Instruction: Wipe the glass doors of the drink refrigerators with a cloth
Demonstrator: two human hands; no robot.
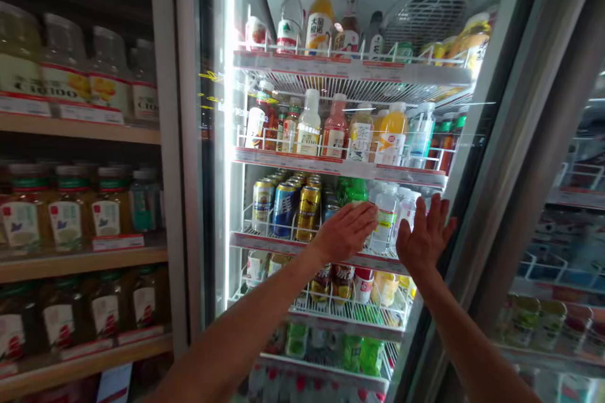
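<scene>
Both hands reach out before a lit drinks cooler (338,169) with several wire shelves. My left hand (347,230) is stretched out flat and holds nothing. It is nearest to the third shelf, covering part of the green bottles (352,189) and the shelf edge. To its left stand gold beer cans (308,211) and a blue can (284,209). My right hand (424,233) is raised with its fingers spread, also holding nothing, close to the cooler's right frame. Between the hands shows a clear bottle with a yellow-green label (385,217). I cannot tell whether either hand touches glass.
Wooden shelves (85,261) with bottled drinks line the left side. A metal door frame (510,157) runs along the right, with another cooler of cans (551,324) beyond. Upper cooler shelves hold juice bottles (392,135). A round fan grille (428,16) is at the top.
</scene>
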